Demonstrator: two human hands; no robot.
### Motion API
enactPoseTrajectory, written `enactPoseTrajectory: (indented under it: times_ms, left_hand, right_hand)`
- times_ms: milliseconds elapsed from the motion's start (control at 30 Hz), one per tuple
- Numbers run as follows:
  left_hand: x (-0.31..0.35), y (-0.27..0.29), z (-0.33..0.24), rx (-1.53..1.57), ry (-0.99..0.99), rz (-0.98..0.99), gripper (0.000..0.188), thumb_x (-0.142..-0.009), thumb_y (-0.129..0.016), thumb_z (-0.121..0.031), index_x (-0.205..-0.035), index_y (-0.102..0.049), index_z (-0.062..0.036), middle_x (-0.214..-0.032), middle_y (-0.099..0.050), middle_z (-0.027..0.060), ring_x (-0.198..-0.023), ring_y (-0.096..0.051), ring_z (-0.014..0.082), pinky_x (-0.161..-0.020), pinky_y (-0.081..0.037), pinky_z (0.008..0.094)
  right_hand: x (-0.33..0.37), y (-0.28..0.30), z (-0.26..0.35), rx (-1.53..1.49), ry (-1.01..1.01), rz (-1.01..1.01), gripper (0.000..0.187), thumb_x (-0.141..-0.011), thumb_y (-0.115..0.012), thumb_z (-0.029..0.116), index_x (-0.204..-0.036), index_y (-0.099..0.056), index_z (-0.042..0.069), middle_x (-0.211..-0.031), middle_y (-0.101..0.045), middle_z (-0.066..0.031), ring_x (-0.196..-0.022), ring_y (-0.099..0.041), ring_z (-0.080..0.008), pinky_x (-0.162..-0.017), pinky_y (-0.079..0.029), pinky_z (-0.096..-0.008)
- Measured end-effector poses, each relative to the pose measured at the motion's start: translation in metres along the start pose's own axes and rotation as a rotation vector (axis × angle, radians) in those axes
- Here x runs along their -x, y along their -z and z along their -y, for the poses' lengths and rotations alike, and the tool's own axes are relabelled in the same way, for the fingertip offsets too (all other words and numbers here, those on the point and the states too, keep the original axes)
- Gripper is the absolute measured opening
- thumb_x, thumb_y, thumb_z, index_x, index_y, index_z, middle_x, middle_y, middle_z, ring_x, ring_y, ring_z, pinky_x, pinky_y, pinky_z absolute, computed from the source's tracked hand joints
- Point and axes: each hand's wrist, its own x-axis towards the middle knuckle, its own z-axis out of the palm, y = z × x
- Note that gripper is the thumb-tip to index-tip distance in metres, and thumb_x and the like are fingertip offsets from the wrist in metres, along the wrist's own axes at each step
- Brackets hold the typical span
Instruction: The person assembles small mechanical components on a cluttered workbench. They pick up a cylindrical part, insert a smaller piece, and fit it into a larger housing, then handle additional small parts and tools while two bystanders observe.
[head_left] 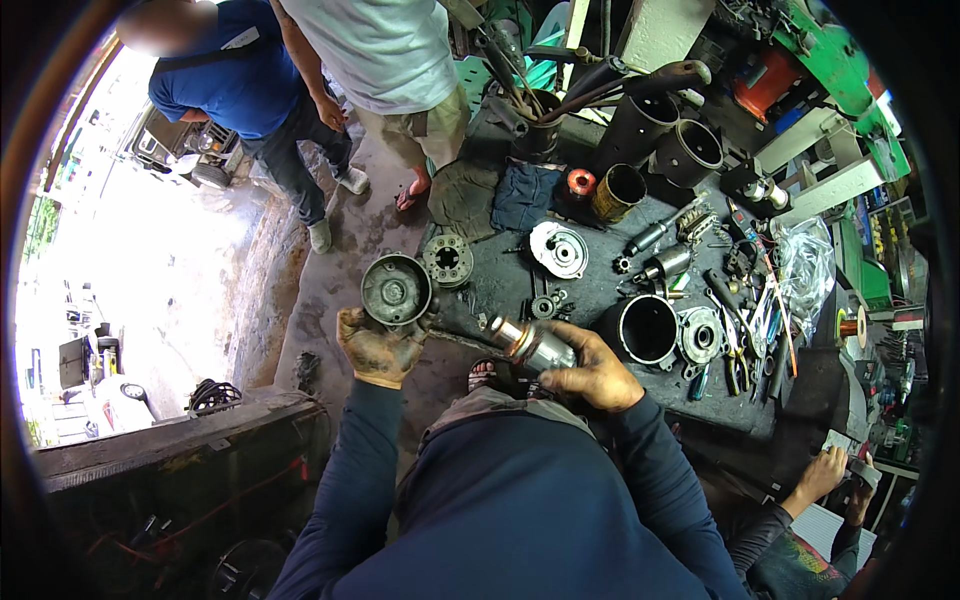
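Currently, the left hand [382, 352] holds a round grey metal cup [396, 291]; rightward, the right hand [597, 370] grips a copper-ended silver metal cylinder [540, 347].

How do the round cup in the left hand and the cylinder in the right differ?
The cup is wide and hollow; the cylinder is slimmer. The cup is dull grey; the cylinder is shinier, coppery near one end. The cup's open face points toward the camera; the cylinder lies side-on. Both look metallic.
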Motion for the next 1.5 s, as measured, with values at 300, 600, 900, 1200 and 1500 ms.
enactPoseTrajectory:
  times_ms: [300, 600, 900, 1200, 1500]
  left_hand:
    - [0.004, 0.003, 0.003, -0.027, 0.053, 0.064, 0.093, -0.071, -0.068, -0.042, -0.152, -0.049, -0.0019, -0.150, -0.054, 0.0257, -0.132, -0.058, 0.0476, -0.109, -0.049, 0.0637]
    - [-0.008, -0.014, 0.011, -0.314, 0.088, 0.193, 0.076, -0.082, -0.070, -0.025, -0.150, -0.049, 0.0015, -0.147, -0.059, 0.0220, -0.134, -0.059, 0.0386, -0.118, -0.044, 0.0530]
    - [-0.010, -0.031, 0.052, -0.405, 0.232, 0.361, 0.081, -0.092, -0.064, -0.020, -0.162, -0.030, 0.0022, -0.155, -0.051, 0.0214, -0.140, -0.054, 0.0335, -0.118, -0.044, 0.0456]
    - [-0.007, -0.042, 0.050, -0.765, 0.315, 0.298, 0.062, -0.110, -0.048, -0.035, -0.158, -0.039, 0.0019, -0.152, -0.055, 0.0148, -0.137, -0.056, 0.0249, -0.116, -0.044, 0.0387]
    - [0.002, -0.054, 0.069, -0.831, 0.322, 0.200, 0.053, -0.110, -0.046, -0.029, -0.154, -0.047, 0.0005, -0.143, -0.061, 0.0133, -0.127, -0.063, 0.0232, -0.111, -0.049, 0.0364]
  right_hand:
    - [-0.041, -0.001, -0.044, -0.296, 0.054, -0.364, 0.078, -0.089, -0.078, 0.003, -0.156, -0.039, -0.005, -0.110, -0.067, -0.0076, -0.085, -0.062, -0.0094, -0.072, -0.052, -0.0246]
    - [-0.010, -0.039, 0.026, 0.207, 0.272, -0.102, 0.075, -0.085, -0.083, 0.002, -0.148, -0.045, -0.010, -0.132, -0.062, -0.0148, -0.117, -0.061, -0.0188, -0.099, -0.053, -0.0329]
    - [-0.014, -0.050, 0.046, 0.787, 0.264, -0.291, 0.072, -0.080, -0.079, 0.025, -0.140, -0.055, -0.008, -0.131, -0.066, -0.0283, -0.119, -0.066, -0.0420, -0.103, -0.052, -0.0448]
    - [0.000, -0.058, 0.053, 1.084, 0.182, -0.343, 0.062, -0.080, -0.074, 0.025, -0.133, -0.057, -0.003, -0.121, -0.068, -0.0245, -0.112, -0.068, -0.0407, -0.097, -0.054, -0.0479]
    - [0.003, -0.058, 0.035, 1.064, 0.190, -0.406, 0.063, -0.081, -0.075, 0.026, -0.134, -0.055, -0.002, -0.122, -0.067, -0.0242, -0.109, -0.068, -0.0416, -0.097, -0.053, -0.0489]
